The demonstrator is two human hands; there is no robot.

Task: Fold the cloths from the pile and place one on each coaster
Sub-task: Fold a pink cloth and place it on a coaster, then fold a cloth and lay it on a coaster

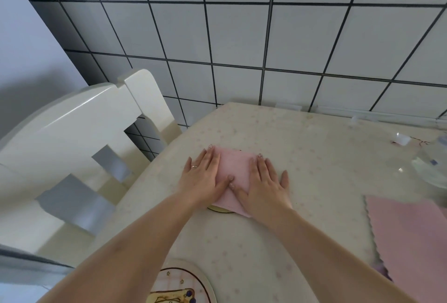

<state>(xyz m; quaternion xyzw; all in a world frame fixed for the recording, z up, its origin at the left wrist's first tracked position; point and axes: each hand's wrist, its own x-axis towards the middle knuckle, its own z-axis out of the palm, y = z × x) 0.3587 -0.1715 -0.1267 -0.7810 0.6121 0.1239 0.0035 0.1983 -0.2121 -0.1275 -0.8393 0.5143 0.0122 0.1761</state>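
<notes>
The surface (314,157), a rounded top under a pale, faintly flowered glossy cover, fills the lower right; a cream wooden chair (79,133) stands at nine o'clock beside it, before a wall of grey tiles with dark grout. At four o'clock the pile of pink cloths (411,230) lies flat with a zigzag-cut edge, thin and matte. At six o'clock a round printed coaster (186,285) sits bare, its rim dark-lined.

At the centre lies the folded pink cloth (235,169), a soft square, resting on another coaster (219,209) of which only a pale rim peeps out at the cloth's near edge. The left hand (203,177) and right hand (264,184) both lie flat on it, fingers straight and spread, gripping nothing; the thumbs meet near the cloth's middle.

The step in hand looks like smoothing and settling the fold. To do it well, press outward from the middle toward the edges so creases stay sharp, keep the square centred over the coaster, and lift the palms straight up so the light fabric does not drag or spring open.
</notes>
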